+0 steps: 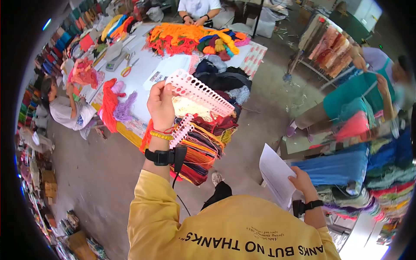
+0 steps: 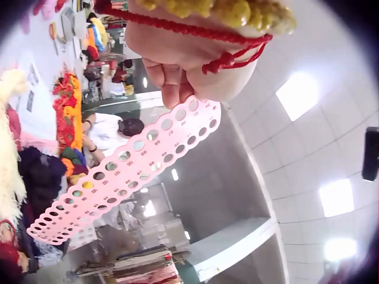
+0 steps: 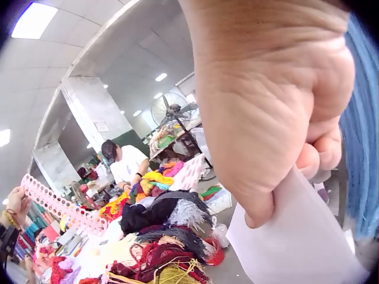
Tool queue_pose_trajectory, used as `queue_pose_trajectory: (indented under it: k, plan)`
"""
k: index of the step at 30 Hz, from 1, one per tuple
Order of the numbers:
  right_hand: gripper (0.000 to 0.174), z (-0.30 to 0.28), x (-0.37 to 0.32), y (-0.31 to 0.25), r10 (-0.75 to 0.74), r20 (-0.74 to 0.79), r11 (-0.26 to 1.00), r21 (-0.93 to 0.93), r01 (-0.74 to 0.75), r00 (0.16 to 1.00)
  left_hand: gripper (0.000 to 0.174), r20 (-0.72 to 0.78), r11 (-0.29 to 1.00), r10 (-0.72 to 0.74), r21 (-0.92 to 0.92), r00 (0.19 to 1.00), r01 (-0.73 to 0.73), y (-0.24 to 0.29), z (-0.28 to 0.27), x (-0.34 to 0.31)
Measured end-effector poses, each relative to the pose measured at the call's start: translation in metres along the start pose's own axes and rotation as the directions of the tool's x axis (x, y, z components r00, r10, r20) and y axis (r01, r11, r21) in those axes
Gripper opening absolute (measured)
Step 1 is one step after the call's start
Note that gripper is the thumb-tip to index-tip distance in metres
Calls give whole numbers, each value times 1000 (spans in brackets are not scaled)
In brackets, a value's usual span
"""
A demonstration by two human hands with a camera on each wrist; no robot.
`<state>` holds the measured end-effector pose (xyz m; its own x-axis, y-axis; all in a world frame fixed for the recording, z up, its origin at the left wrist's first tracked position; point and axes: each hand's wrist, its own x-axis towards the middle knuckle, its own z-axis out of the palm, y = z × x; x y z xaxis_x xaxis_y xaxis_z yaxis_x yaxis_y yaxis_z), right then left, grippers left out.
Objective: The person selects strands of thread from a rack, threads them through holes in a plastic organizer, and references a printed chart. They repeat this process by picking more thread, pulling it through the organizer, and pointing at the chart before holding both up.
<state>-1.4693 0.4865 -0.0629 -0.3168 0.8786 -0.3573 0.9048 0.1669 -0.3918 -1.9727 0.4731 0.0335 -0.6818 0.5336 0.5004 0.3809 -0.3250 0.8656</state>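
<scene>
My left hand (image 1: 160, 104) pinches one end of a pink thread card (image 1: 203, 94), a long strip with rows of round holes, between thumb and fingers. In the left wrist view printed numbers run along the thread card (image 2: 131, 167), which slants down and left from the fingertips. A second pink holed strip (image 1: 182, 130) lies over yarn bundles (image 1: 197, 149) at the near end of the table. Off to the right, my right hand (image 1: 303, 182) grips white paper sheets (image 1: 276, 175) by the edge. From the right wrist, thumb and fingers pinch the paper (image 3: 290, 236).
The table (image 1: 141, 93) bears orange and red yarn (image 1: 177, 37), dark yarn (image 1: 216, 78), scissors (image 1: 126, 70) and a scale. A person in white (image 1: 199, 8) works at the far side, another sits at left. At right, a person stands by yarn racks (image 1: 331, 47).
</scene>
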Motion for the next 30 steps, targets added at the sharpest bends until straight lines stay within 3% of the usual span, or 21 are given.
queue_pose_trajectory:
  k: [3,6,11,14,19,22,23,26,30]
  plan:
    - [48,-10,-44,-1,59,0,997,50,-59,998,13,0,985,-75,-155,997,74,37,12,-27]
    - [50,4,-90,32,-103,-184,981,145,130,978,13,33,943,-169,-285,985,171,63,21,-67]
    - [42,9,-181,59,68,-257,997,41,-60,964,14,183,854,-312,-376,932,360,101,38,-141]
    - [37,12,-228,88,154,-227,985,-36,-167,962,12,265,787,-380,-410,886,461,113,47,-177]
    - [20,-20,-317,107,138,-420,968,247,-33,897,10,352,685,-465,-437,812,582,120,60,-212]
    - [20,-25,-368,121,412,-439,745,667,-18,799,6,453,596,-514,-422,728,683,124,72,-226]
    - [20,-29,-384,117,484,-407,576,815,68,774,6,502,559,-522,-409,690,721,121,77,-230]
    - [22,-4,-413,122,631,-445,322,896,308,636,5,610,427,-562,-364,558,828,125,98,-248]
    - [22,22,-424,104,716,-420,141,869,474,558,3,796,207,-511,-252,325,945,130,120,-288]
